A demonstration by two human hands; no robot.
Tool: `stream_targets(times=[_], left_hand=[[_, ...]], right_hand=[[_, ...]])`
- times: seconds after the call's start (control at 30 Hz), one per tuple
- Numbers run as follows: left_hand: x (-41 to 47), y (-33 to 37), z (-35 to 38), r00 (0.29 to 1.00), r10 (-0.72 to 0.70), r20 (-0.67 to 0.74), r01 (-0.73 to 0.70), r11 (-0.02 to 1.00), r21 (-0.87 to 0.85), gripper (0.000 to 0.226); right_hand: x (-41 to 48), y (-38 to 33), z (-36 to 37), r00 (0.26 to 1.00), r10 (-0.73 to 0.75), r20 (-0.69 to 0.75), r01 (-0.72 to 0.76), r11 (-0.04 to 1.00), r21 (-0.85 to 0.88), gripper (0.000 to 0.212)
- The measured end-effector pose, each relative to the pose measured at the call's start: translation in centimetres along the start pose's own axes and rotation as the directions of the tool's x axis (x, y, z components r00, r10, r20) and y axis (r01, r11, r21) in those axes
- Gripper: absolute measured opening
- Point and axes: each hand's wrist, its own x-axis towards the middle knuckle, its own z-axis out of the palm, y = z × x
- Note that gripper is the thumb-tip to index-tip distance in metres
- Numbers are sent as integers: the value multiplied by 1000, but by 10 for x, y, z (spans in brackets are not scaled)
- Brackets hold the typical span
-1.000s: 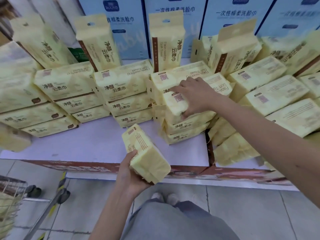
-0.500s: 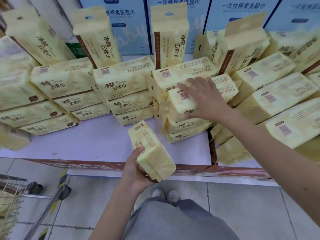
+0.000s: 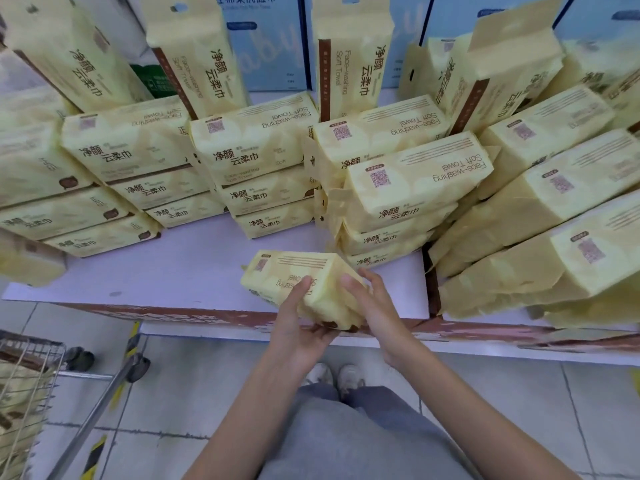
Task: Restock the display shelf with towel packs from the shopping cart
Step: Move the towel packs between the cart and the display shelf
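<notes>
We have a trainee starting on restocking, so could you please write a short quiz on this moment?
1. True or false: only the left hand holds the pack.
2. Where in the view is the cart? A) lower left B) upper right C) on the shelf
3. Fill in: the boxes behind the upright packs are ___.
Key: 1 false, the right hand grips it too; 2 A; 3 blue.

We find stacks (image 3: 263,157) along the back and right of the shelf (image 3: 166,271); one pack (image 3: 294,271) over its front edge; cart (image 3: 31,386) lower left.
</notes>
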Motion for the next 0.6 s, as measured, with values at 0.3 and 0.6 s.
stream_targets(times=[0.3, 0.6], left_hand=[[7, -17, -1, 991, 134, 1, -130, 959, 251, 109], [21, 36, -40, 965, 255, -54, -216, 899, 381, 73]], right_hand=[[12, -10, 7, 980, 144, -135, -118, 975, 189, 49], [12, -11, -51, 966, 251, 64, -259, 942, 212, 17]])
